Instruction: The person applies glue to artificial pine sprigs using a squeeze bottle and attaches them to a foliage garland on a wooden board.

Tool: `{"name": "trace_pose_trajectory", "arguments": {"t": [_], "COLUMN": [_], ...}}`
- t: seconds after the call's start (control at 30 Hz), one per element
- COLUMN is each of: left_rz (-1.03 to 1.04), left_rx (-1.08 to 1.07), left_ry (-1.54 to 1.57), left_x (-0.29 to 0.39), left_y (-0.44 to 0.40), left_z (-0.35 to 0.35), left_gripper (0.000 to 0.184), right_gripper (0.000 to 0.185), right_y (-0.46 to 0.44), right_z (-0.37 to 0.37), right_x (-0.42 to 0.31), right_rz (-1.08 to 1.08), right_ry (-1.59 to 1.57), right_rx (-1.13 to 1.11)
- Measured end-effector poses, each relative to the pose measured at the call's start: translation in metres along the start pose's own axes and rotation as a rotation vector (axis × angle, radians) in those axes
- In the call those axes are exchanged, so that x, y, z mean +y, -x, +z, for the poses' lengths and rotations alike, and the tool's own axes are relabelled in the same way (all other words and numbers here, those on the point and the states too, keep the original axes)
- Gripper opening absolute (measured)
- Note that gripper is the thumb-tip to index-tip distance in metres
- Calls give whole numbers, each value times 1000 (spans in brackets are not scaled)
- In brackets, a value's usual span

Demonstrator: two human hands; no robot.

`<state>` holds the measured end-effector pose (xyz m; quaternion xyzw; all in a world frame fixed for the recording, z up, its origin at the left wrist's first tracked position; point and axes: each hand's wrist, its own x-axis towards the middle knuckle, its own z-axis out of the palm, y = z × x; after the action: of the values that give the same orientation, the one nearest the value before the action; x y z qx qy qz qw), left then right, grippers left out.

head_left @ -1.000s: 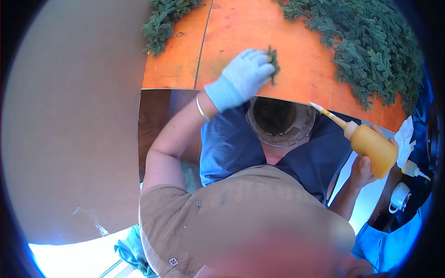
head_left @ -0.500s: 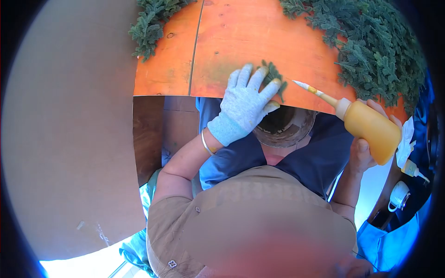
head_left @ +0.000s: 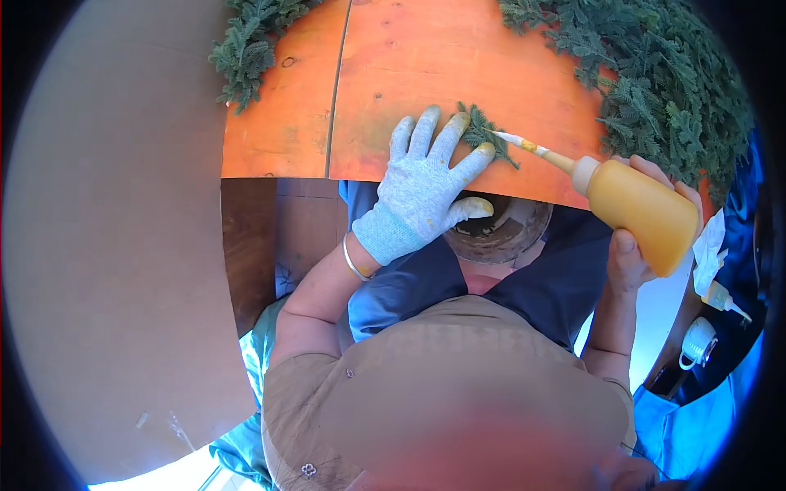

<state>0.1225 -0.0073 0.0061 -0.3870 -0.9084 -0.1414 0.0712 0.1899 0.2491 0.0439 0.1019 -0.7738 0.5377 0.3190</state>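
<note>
My left hand (head_left: 426, 180), in a pale grey knit glove with yellowish stained fingertips, rests with fingers spread on the orange wooden tabletop (head_left: 434, 65). Beside its index finger lies a small green artificial fir sprig (head_left: 483, 135), partly covered by the fingers. My bare right hand (head_left: 639, 245) is wrapped round a squeeze bottle (head_left: 647, 217) of amber-yellow liquid. The bottle tilts to the left, and its long nozzle, whitish near the end, reaches the sprig. Whether the tip touches the sprig I cannot tell.
Piles of green fir sprigs (head_left: 679, 98) cover the tabletop's right side, with a smaller bunch (head_left: 246, 57) at upper left. Below the edge, between the knees, is a round bucket (head_left: 508, 229). A white cup (head_left: 698, 342) and a smaller nozzle bottle (head_left: 720, 296) are at right. Brown board (head_left: 123, 245) fills the left.
The bottle's nozzle has moved left to the sprig. My left thumb has spread away from the sprig, and the fingers have shifted slightly left. The whole view has shifted a little.
</note>
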Motion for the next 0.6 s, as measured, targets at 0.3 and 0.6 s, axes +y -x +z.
{"name": "trace_pose_trajectory", "arguments": {"t": [0.3, 0.6], "left_rz": [0, 2], "left_rx": [30, 83], "left_ry": [2, -22], "left_x": [-1, 2], "left_y": [1, 1], "left_z": [3, 7], "left_gripper": [60, 51], "right_gripper": [83, 83], "right_y": [-4, 1], "right_z": [14, 5], "right_x": [5, -9], "right_rz": [11, -13], "right_ry": [-139, -48], "right_rx": [-65, -103]}}
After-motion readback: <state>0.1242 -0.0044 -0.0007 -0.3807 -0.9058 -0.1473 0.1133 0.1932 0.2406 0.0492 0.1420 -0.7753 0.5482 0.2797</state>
